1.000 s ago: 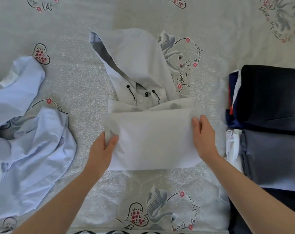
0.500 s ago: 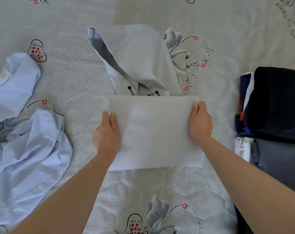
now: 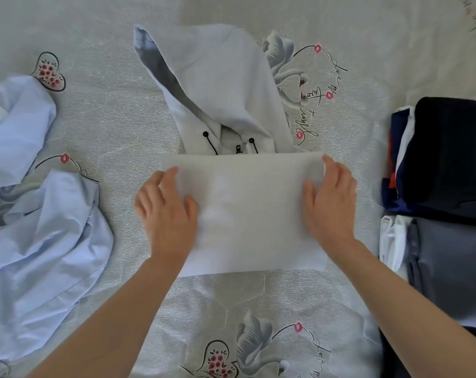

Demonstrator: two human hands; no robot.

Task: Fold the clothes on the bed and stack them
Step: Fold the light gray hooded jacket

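Note:
A pale grey hooded jacket (image 3: 247, 214) lies in the middle of the bed, its body folded into a flat rectangle. Its hood (image 3: 220, 85) sticks out beyond the far edge, with two black drawstring ends showing. My left hand (image 3: 167, 211) lies flat on the rectangle's left side, fingers spread. My right hand (image 3: 330, 203) presses flat on its right side. A crumpled light blue shirt (image 3: 38, 241) lies unfolded at the left. At the right stands a stack of folded clothes (image 3: 446, 159), dark navy on top.
The bedsheet (image 3: 258, 317) is pale grey with swan and heart prints. A second folded pile, grey on top (image 3: 449, 268), sits at the near right with white cloth beside it.
The folded lower part has been laid up over the jacket's chest. Both hands have let go of the edges and moved inward, and now lie flat on the rectangle.

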